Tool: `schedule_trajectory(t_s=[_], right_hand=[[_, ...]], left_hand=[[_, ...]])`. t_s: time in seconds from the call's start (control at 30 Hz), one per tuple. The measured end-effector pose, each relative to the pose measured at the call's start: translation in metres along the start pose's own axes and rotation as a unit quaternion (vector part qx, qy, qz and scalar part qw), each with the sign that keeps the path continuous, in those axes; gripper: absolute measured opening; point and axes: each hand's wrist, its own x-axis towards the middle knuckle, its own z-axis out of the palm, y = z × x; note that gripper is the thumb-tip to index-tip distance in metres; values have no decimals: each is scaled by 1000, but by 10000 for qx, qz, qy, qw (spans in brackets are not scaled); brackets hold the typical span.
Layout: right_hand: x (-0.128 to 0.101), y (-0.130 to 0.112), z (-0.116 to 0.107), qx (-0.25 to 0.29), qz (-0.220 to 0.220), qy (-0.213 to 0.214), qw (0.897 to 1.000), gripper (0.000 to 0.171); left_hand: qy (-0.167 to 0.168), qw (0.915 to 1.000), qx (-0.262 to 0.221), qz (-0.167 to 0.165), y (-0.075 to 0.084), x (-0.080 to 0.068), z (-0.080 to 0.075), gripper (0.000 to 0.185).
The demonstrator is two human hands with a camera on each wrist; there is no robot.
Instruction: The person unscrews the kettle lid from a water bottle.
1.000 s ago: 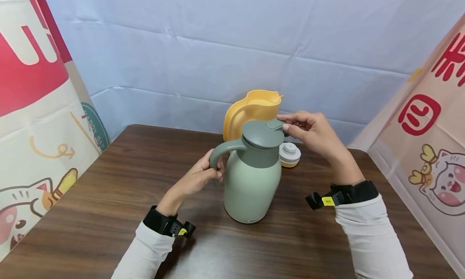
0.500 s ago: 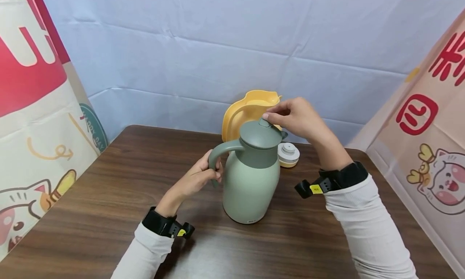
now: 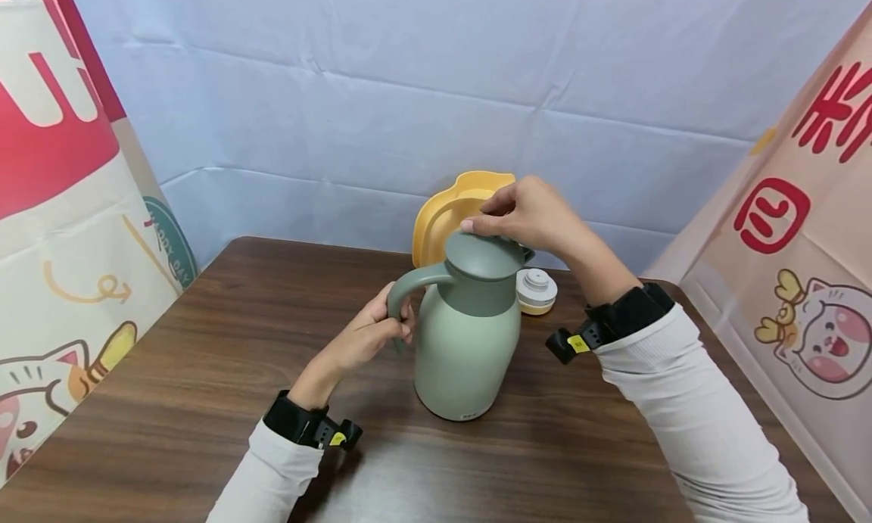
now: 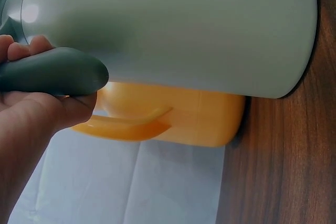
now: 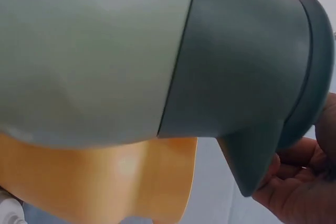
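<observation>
The green jug (image 3: 466, 341) is standing upright on the surface (image 3: 204, 372) — the left hand (image 3: 371, 330) is gripping its handle (image 3: 409, 284), the right hand (image 3: 524, 213) is curling over its lid (image 3: 484, 254). A hard twist could be tipping it into the yellow jug (image 3: 443, 213) behind.

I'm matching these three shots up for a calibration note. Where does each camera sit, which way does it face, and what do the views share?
Head: worn high, looking forward and down at the table; shows both sleeved forearms, left hand and right hand.
Left wrist: low beside the green jug, facing its side; shows the left hand gripping the handle.
Right wrist: close beside the jug's lid, showing right fingers.
Shared: all three see the green jug and yellow jug behind it.
</observation>
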Motion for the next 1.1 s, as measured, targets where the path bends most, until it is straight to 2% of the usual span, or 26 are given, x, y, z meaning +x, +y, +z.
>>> schedule_trajectory(t_s=[0.07, 0.27, 0.5, 0.63, 0.8, 0.93, 1.0, 1.1], right_hand=[[1, -2, 1, 24, -3, -73, 10000, 43], [5, -10, 0, -148, -176, -169, 9996, 33], [5, -23, 2, -939, 34, -119, 9955, 25], [7, -26, 5, -1086, -121, -142, 9939, 26], [7, -30, 6, -1080, -636, -251, 9918, 30], [4, -33, 8, -712, -1268, -451, 9883, 30], [2, -35, 10, -524, -1755, -701, 9806, 32], [-4, -39, 11, -475, -2472, -1041, 9622, 32]], left_hand=[[3, 10000, 7, -5, 0, 0, 0, 7], [6, 10000, -47, -10, 2, -1, 0, 8], [-40, 10000, 2, 49, 0, -1, 1, 7], [-30, 10000, 23, 36, 0, -1, 1, 8], [-16, 10000, 26, 58, 0, -1, 0, 7], [-47, 9999, 25, 89, 0, -1, 0, 7], [-66, 9999, 13, 83, 0, -1, 0, 7], [-110, 9999, 27, 85, 0, 0, 0, 8]])
